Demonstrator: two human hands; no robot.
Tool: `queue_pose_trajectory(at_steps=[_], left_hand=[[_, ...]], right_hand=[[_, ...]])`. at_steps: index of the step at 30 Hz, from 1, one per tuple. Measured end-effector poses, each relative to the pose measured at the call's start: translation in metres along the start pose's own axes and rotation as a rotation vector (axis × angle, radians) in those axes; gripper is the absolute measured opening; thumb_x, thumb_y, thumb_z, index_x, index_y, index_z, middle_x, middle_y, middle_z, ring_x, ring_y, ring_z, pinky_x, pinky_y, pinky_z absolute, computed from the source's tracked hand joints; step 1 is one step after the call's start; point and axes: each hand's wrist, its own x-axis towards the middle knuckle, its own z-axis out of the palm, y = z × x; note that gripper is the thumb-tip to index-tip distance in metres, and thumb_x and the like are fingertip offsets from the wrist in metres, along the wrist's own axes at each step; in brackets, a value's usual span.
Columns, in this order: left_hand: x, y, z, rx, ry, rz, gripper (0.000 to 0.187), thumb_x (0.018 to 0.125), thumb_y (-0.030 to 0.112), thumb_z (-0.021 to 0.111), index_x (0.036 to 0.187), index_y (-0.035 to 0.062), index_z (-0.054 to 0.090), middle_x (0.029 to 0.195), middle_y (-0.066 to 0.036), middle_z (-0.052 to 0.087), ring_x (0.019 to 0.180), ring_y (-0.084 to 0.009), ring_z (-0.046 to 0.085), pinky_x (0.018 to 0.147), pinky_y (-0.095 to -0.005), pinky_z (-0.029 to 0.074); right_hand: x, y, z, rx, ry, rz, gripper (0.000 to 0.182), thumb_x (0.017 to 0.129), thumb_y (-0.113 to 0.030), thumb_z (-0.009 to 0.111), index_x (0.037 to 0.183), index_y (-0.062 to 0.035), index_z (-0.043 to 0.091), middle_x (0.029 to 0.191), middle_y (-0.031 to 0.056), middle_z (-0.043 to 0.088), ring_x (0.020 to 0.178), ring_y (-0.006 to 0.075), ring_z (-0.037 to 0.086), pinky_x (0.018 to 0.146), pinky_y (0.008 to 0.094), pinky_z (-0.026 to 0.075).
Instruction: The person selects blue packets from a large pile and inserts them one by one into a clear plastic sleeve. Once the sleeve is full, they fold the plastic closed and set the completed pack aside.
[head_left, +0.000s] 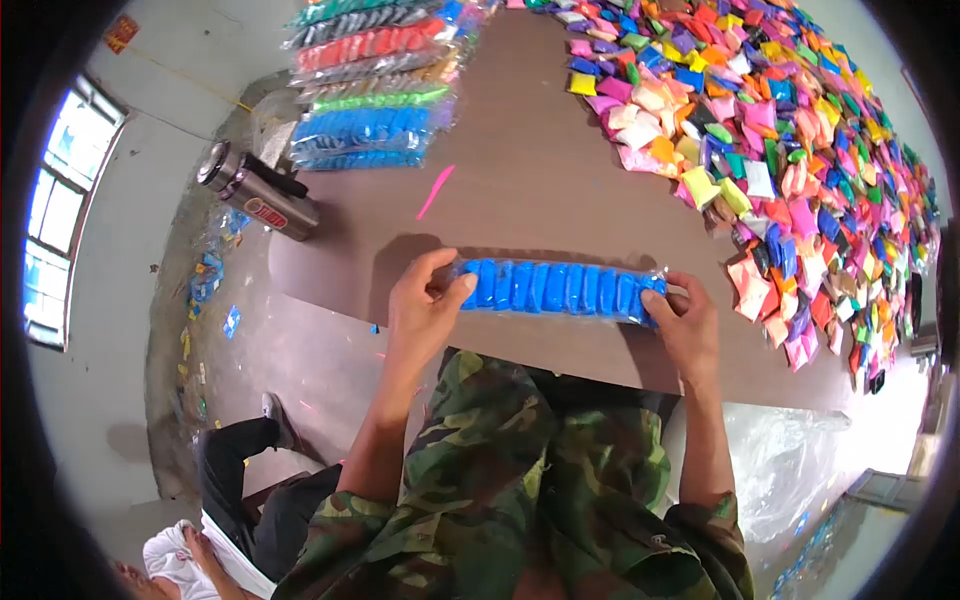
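A long clear plastic bag of blue packets [555, 288] stretches between my two hands, just over the near part of the brown table [370, 240]. Several small blue packets stand side by side in a row inside it. My left hand [428, 295] pinches the bag's left end between thumb and fingers. At the opposite end, my right hand [684, 315] grips the bag with the thumb on top and the fingers behind. The bag lies almost level, its right end slightly lower.
Filled bags in rows of colours [370, 100] are stacked at the back left. A large heap of colourful small packets [770, 130] covers the right side. A steel thermos [262, 192] stands at the left edge, near a pink strip [435, 192]. Another person [235, 500] sits at lower left.
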Motion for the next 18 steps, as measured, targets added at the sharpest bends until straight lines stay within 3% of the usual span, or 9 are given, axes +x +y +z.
queue_pose_trajectory(at_steps=[2,5,11,14,18], left_hand=[[-0.003,-0.009,0.005,0.003,-0.003,-0.047,0.043,0.093,0.014,0.085,0.131,-0.0024,0.071,0.114,-0.010,0.076,0.094,-0.0124,0.069,0.080,-0.0286,0.057],[0.002,0.002,0.003,0.037,0.014,-0.035,0.043,0.087,0.015,0.088,0.126,0.0010,0.075,0.111,-0.011,0.075,0.083,-0.0158,0.066,0.076,-0.0315,0.056],[0.002,0.030,-0.005,0.075,0.132,0.100,0.038,0.087,0.007,0.086,0.123,0.0010,0.076,0.118,-0.010,0.075,0.086,-0.0153,0.067,0.077,-0.0296,0.056],[0.006,0.008,0.001,0.085,0.013,0.009,0.035,0.087,0.006,0.086,0.121,0.0010,0.077,0.121,-0.010,0.074,0.089,-0.0146,0.068,0.078,-0.0288,0.057],[0.007,0.018,-0.003,0.013,0.064,0.003,0.035,0.087,0.003,0.085,0.121,-0.0001,0.078,0.123,-0.010,0.075,0.092,-0.0140,0.067,0.080,-0.0273,0.056]], right_hand=[[0.002,0.002,0.004,-0.008,-0.004,0.004,0.049,0.096,-0.014,0.082,0.135,0.0056,0.061,0.107,0.0155,0.079,0.094,0.0162,0.074,0.083,0.0306,0.060],[0.010,0.005,0.002,0.024,-0.017,-0.024,0.045,0.095,-0.011,0.082,0.133,0.0052,0.063,0.109,0.0152,0.078,0.097,0.0170,0.074,0.085,0.0309,0.060],[0.010,0.015,0.003,0.045,-0.056,-0.060,0.042,0.095,-0.008,0.083,0.129,0.0058,0.064,0.110,0.0135,0.076,0.099,0.0165,0.073,0.087,0.0310,0.060],[0.008,0.014,0.006,0.032,-0.046,-0.045,0.041,0.095,-0.008,0.082,0.129,0.0059,0.064,0.110,0.0136,0.076,0.099,0.0162,0.073,0.087,0.0311,0.060],[0.008,0.001,0.002,0.094,-0.026,-0.065,0.039,0.095,-0.006,0.081,0.128,0.0062,0.064,0.109,0.0134,0.076,0.097,0.0157,0.073,0.086,0.0311,0.060]])
